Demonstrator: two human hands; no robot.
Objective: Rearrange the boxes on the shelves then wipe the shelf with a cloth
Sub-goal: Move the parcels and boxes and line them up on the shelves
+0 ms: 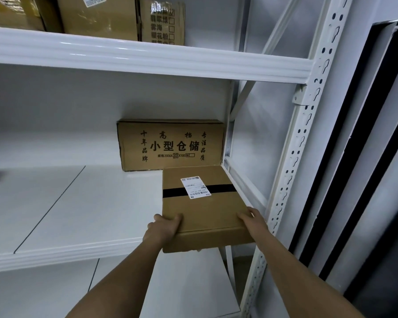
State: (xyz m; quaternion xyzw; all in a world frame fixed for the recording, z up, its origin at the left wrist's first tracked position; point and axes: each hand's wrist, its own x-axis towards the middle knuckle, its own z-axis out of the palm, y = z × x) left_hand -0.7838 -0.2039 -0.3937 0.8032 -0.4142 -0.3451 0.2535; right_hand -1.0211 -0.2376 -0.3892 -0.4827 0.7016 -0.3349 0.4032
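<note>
A flat brown cardboard box (202, 207) with black tape and a white shipping label lies at the right end of the white middle shelf (78, 203), its near edge overhanging the shelf front. My left hand (163, 228) grips its near left corner, thumb on top. My right hand (251, 218) grips its near right corner. Behind it a printed cardboard box (170, 145) stands on edge against the back wall. No cloth is in view.
Several cardboard boxes (97, 14) stand on the upper shelf (147, 58). A perforated white upright post (294, 157) rises just right of the box. A lower shelf (189, 283) lies below. A dark-framed panel (363, 157) is at the far right.
</note>
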